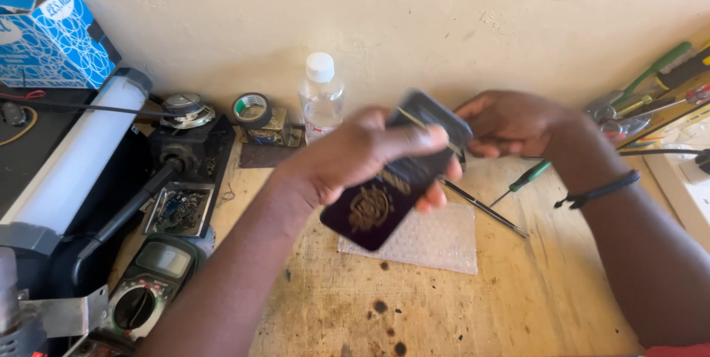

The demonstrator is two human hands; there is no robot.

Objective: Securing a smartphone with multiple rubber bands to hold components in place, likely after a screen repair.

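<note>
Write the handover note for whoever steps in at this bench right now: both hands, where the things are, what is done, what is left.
Left hand: grips a dark phone, back side up, above the bubble wrap sheet on the wooden bench.
Right hand: at the phone's top end; a thin pale tool lies across that end, but which hand holds it is unclear.
Nearby: tweezers and a green-handled screwdriver on the bench, a water bottle by the wall, a multimeter at left.
Done: phone picked up. Left: whether it is opened cannot be told; the phone is blurred.
</note>
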